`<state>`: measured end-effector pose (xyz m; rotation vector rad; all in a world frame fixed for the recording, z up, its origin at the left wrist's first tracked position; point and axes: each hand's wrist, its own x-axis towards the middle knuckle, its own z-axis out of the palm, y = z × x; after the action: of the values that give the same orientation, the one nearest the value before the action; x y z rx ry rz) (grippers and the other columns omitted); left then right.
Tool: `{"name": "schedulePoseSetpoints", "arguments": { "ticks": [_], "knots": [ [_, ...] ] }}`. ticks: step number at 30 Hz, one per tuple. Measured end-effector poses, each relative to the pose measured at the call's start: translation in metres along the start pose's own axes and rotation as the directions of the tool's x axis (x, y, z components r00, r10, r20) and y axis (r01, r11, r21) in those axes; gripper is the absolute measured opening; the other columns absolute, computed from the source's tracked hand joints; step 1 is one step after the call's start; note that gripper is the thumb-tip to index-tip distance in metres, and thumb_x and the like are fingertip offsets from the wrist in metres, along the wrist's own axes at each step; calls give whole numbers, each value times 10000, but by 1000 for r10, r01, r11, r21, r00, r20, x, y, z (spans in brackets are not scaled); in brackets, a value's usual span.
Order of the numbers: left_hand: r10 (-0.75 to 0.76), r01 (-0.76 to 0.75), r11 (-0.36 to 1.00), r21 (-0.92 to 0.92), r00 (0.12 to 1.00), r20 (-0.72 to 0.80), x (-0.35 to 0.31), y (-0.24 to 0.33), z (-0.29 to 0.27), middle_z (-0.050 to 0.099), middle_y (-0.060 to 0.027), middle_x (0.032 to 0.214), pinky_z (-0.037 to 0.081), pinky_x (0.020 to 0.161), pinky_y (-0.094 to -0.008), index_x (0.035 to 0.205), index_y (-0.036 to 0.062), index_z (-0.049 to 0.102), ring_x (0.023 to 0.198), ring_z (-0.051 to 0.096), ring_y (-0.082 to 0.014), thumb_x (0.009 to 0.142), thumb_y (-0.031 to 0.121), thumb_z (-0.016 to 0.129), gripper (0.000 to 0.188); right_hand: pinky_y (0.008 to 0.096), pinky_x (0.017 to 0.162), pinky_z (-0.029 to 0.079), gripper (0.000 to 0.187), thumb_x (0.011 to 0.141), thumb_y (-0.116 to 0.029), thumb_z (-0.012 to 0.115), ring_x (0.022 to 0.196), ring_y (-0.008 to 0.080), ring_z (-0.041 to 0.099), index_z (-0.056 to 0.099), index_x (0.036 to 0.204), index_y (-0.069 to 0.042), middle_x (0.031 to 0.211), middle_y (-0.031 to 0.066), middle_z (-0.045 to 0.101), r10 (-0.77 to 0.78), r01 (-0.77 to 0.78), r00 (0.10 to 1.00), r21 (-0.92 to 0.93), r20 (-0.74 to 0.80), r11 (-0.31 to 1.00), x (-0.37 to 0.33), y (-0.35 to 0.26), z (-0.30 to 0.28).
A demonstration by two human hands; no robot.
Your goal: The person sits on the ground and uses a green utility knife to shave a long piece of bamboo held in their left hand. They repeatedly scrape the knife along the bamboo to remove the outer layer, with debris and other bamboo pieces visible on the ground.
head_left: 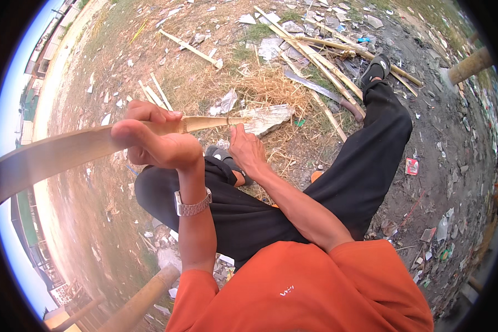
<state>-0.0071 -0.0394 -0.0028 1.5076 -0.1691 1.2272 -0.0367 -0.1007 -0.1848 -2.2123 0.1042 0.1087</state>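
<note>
- Bamboo strip runs through the left hand, its fingers curled around it and gripping; the wide part reaches out leftward of them, the narrow end rightward.
- Right hand bunches its fingers at the narrow end; whether they pinch or merely touch it, I cannot tell.
- The strip looks light, stiff along its length yet springy when flexed; its edges are probably sharp and its thin end likelier to split, so the flat faces of the broader middle seem the safest hold.
- Just beyond the right fingers lies a weathered wood piece, under the strip's tip in view; contact is unclear.
- Farther out, ahead and right of them, a machete lies near straw.
- Beyond it, split poles lie on the ground.
</note>
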Motion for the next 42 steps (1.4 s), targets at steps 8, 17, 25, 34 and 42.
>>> {"name": "schedulePoseSetpoints", "arguments": {
  "ticks": [8,17,25,34,42],
  "knots": [
    [-35,35,999,-26,999,-13,-1,5,4,379,-30,538,332,455,-199,585,58,386,446,388,-94,993,470,307,584,548,619,477,320,975,-334,359,681,454,612,459,938,-32,672,265,604,29,-27,1000,-121,8,992,22,36,15],
    [-16,19,998,-61,999,47,-2,4,6,360,-27,493,307,447,-206,576,57,391,482,393,-106,994,473,285,600,554,646,476,339,976,-344,342,698,469,612,467,981,-29,688,273,608,4,1,999,-107,46,994,33,40,12],
    [-81,87,987,-138,995,54,4,2,0,365,-24,484,304,416,-202,567,66,412,414,370,-109,982,510,285,621,526,688,503,366,976,-389,326,761,447,633,466,1001,-51,766,270,632,71,-55,996,-255,51,965,53,96,37],
    [-53,60,994,-90,995,83,11,-6,-5,345,-19,527,303,399,-200,575,75,406,427,359,-106,968,550,262,634,513,724,498,381,978,-394,334,805,415,641,476,1003,-42,814,236,649,44,15,983,-323,177,946,66,92,41],
    [-84,184,921,-343,954,287,22,-18,-27,302,-2,528,275,419,-205,570,89,388,417,327,-100,932,619,270,653,501,809,462,430,972,-322,302,865,453,592,520,975,48,834,302,607,19,-18,962,-8,272,1000,69,82,-4]
  ]
}}
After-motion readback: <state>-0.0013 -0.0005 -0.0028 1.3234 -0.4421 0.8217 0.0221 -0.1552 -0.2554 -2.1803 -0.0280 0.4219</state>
